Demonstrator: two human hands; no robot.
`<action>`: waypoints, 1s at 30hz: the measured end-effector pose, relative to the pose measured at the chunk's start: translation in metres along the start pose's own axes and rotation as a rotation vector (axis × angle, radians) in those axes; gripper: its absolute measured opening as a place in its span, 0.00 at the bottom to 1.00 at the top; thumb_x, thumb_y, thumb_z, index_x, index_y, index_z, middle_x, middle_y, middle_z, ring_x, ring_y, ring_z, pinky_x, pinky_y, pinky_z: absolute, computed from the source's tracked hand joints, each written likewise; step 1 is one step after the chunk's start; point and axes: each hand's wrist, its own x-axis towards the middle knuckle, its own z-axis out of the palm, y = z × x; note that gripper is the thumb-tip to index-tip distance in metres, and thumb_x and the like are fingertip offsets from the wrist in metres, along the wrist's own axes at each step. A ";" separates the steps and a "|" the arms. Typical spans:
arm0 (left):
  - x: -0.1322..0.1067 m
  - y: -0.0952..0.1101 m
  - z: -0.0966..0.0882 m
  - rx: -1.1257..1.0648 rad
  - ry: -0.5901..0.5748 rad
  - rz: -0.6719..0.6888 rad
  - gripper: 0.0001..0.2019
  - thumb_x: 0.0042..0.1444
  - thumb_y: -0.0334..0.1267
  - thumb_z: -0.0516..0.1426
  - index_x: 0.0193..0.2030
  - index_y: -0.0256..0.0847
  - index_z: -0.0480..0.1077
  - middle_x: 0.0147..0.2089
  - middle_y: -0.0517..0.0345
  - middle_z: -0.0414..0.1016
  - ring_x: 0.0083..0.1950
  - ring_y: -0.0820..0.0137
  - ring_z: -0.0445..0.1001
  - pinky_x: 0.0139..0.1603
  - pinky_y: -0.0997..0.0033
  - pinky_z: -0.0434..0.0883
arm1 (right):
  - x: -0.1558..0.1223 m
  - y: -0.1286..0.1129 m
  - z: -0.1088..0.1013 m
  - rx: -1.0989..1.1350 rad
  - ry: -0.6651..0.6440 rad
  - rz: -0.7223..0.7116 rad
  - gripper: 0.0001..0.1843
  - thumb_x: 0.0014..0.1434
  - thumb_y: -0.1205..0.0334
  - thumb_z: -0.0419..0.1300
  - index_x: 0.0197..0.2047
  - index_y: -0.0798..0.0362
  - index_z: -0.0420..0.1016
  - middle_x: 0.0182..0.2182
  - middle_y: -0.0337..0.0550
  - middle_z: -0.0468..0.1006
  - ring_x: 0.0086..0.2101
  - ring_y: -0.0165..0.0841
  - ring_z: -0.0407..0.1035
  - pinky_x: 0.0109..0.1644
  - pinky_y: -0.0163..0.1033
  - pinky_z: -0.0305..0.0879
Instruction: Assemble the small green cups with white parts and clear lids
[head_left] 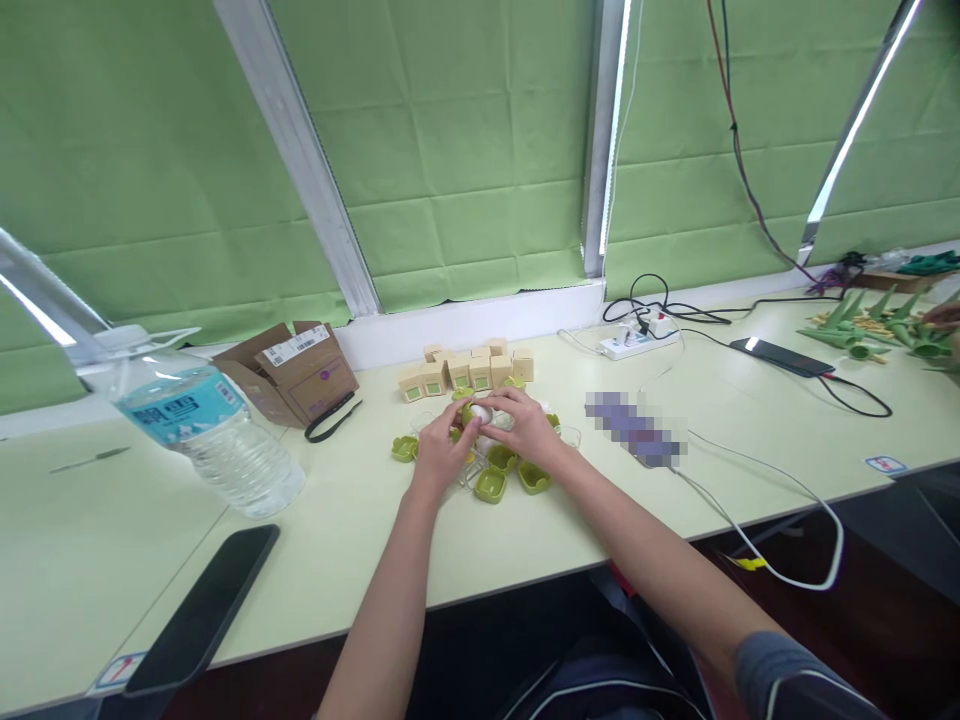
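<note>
Between my hands, above the table, is a small green plastic shell with a white rounded piece (480, 413) in it. My left hand (441, 450) is closed around its left side, the thumb at the front. From the right, my right hand (529, 428) has its fingertips closed on the same piece. Below and around them lie several loose green plastic cups, among them one at the front (491, 486), one on the right (534, 478) and one on the left (405, 449). Thin clear wires run among these cups, partly hidden by my hands.
Several small cream boxes (480, 370) stand behind my hands. Left are an open cardboard box (300, 375), a large water bottle (217, 430) and a black phone (206, 605). Right are a blurred-out phone (634, 428), a power strip (637, 340) and another person's hand (941, 314) by green parts.
</note>
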 end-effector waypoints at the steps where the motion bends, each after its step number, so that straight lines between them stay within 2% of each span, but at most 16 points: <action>1: 0.000 -0.001 0.000 -0.002 -0.002 0.001 0.21 0.65 0.52 0.56 0.57 0.43 0.74 0.40 0.55 0.81 0.36 0.67 0.78 0.42 0.69 0.75 | 0.000 0.000 0.000 -0.005 -0.008 0.010 0.20 0.62 0.53 0.68 0.57 0.43 0.79 0.48 0.46 0.77 0.51 0.39 0.72 0.57 0.47 0.73; 4: 0.000 -0.003 0.001 0.004 -0.002 0.019 0.21 0.66 0.53 0.55 0.58 0.43 0.74 0.41 0.54 0.82 0.37 0.67 0.79 0.42 0.68 0.75 | 0.000 0.000 -0.001 -0.016 -0.028 0.022 0.22 0.62 0.53 0.68 0.59 0.41 0.77 0.49 0.45 0.76 0.52 0.39 0.72 0.58 0.47 0.72; 9: 0.001 -0.007 0.003 0.045 0.013 0.064 0.23 0.67 0.55 0.53 0.57 0.42 0.76 0.39 0.53 0.82 0.36 0.66 0.79 0.42 0.68 0.75 | 0.001 -0.001 -0.002 -0.003 -0.049 -0.042 0.24 0.62 0.56 0.68 0.61 0.39 0.76 0.52 0.44 0.77 0.54 0.38 0.72 0.60 0.46 0.71; 15: 0.000 -0.007 0.003 0.089 -0.018 0.114 0.19 0.68 0.49 0.53 0.56 0.40 0.75 0.40 0.54 0.82 0.35 0.68 0.79 0.42 0.69 0.76 | 0.001 0.002 0.001 -0.023 -0.040 -0.063 0.22 0.62 0.58 0.69 0.60 0.41 0.78 0.42 0.44 0.80 0.42 0.36 0.76 0.49 0.43 0.74; 20: 0.000 -0.007 0.003 0.129 -0.022 0.156 0.16 0.68 0.44 0.52 0.56 0.39 0.73 0.42 0.53 0.82 0.36 0.68 0.79 0.42 0.68 0.76 | 0.000 0.006 0.003 -0.057 -0.005 -0.151 0.21 0.62 0.59 0.69 0.59 0.42 0.79 0.41 0.44 0.81 0.40 0.35 0.76 0.45 0.40 0.74; 30: 0.000 -0.012 0.006 0.188 -0.058 0.221 0.14 0.68 0.37 0.50 0.56 0.40 0.70 0.50 0.49 0.81 0.47 0.63 0.81 0.50 0.61 0.77 | 0.001 0.006 0.003 -0.095 0.024 -0.219 0.15 0.62 0.61 0.67 0.53 0.46 0.82 0.39 0.43 0.82 0.37 0.33 0.77 0.41 0.37 0.74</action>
